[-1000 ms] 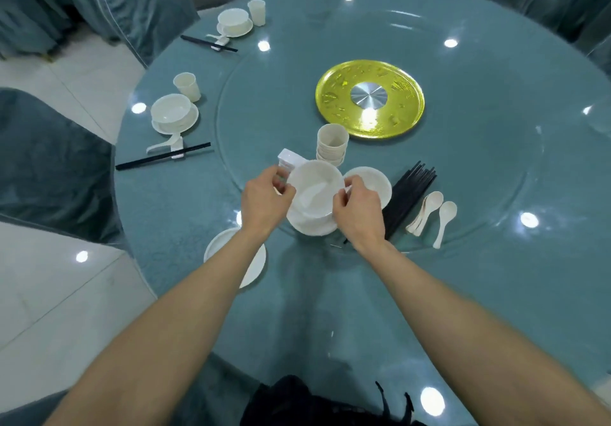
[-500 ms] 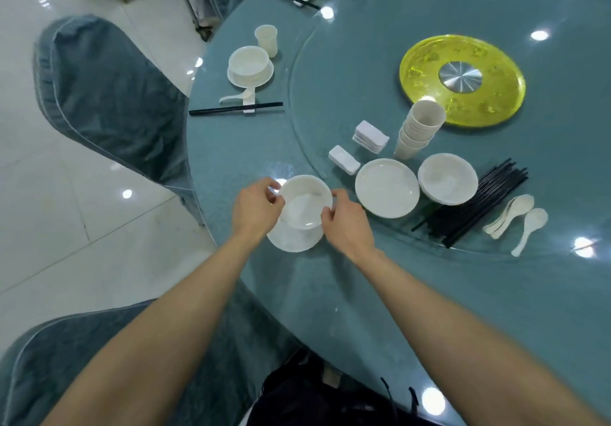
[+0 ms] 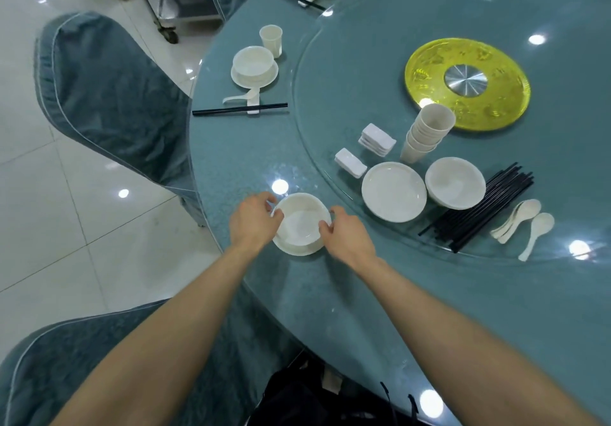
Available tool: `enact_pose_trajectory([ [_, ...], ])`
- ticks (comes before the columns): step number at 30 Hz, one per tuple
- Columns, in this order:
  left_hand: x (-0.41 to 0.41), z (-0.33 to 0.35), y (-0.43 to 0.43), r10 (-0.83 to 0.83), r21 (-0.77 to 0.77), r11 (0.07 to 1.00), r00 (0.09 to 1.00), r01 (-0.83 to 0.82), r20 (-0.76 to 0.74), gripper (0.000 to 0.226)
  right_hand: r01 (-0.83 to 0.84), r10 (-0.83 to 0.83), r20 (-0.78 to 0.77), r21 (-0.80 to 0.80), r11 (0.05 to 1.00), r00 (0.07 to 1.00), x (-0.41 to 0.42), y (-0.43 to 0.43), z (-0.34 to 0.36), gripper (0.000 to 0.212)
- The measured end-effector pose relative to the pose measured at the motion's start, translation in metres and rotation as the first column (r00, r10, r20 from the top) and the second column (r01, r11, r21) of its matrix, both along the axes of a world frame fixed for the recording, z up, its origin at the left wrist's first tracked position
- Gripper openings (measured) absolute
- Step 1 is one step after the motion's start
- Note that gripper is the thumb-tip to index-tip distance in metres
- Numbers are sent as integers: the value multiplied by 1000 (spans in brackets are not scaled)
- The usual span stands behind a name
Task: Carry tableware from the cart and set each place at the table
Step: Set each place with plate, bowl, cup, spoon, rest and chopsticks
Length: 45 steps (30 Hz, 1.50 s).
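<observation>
From the head view, the main risk is at the worktop (image 3: pixel 363 310) edge. The small plate (image 3: pixel 297 251) lies close to the rim on the side nearest the person, so a nudge toward 7 o'clock as the hands let go could push it partly over the edge and tip the bowl (image 3: pixel 302 220) off it. A second risk is the bowl skating on the glazed plate. Both look smooth, and an uneven release, one side before the other, would probably leave the bowl off-centre or make it rock and clatter. A sleeveless forearm swinging out toward 2 o'clock could also catch the spare plates (image 3: pixel 393 190) or the leaning stack of cups (image 3: pixel 426 134) on the glass turntable (that stack already tilts). The bowl sits upright on the plate, low and left of the middle of the picture, about 8 o'clock from the spare plates. The left hand (image 3: pixel 253 223) is at the bowl's 9 o'clock side with its fingers (image 3: pixel 276 215) curled onto the rim. The right hand (image 3: pixel 350 238) is at the 3 o'clock side with its fingers (image 3: pixel 325 227) hooked on the rim there, so the bowl is pinched between the two hands. Whether the fingertips also touch the plate beneath cannot be told.
</observation>
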<state>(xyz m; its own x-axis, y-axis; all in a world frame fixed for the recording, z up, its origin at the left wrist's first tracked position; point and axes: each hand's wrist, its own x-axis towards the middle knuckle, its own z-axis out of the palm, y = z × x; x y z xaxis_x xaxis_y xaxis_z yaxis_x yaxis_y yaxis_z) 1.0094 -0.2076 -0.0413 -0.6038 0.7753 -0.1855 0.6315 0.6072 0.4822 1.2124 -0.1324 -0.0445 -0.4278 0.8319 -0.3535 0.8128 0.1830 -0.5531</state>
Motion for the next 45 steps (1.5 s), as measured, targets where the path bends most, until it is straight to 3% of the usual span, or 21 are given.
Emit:
enact_pose_trajectory([
  [4, -2, 6, 18, -6, 61, 998, 1000, 6, -6, 32, 66, -65, -30, 47, 997, 997, 7, 14, 10, 55],
  [12, 8, 31, 89, -164, 145, 976, 986, 165, -17, 34, 214, -199, -110, 150, 965, 974, 31, 65, 37, 35],
  [16, 16, 39, 131, -264, 164, 951, 965, 260, 0, 36, 261, -241, -131, 168, 951, 962, 45, 87, 43, 35],
  [26, 37, 50, 244, -600, 41, 794, 792, 607, -112, 54, 281, -262, -123, 180, 943, 957, 66, 118, 40, 40],
  [30, 48, 48, 275, -725, -79, 685, 667, 724, -173, 64, 292, -270, -147, 155, 944, 952, 69, 123, 34, 41],
  [36, 52, 40, 289, -782, -133, 620, 594, 773, -188, 49, 295, -276, -148, 134, 946, 950, 71, 126, 31, 40],
  [45, 43, 54, 263, -758, -79, 645, 624, 760, -192, 49, 291, -260, -181, 176, 940, 949, 70, 123, 40, 35],
])
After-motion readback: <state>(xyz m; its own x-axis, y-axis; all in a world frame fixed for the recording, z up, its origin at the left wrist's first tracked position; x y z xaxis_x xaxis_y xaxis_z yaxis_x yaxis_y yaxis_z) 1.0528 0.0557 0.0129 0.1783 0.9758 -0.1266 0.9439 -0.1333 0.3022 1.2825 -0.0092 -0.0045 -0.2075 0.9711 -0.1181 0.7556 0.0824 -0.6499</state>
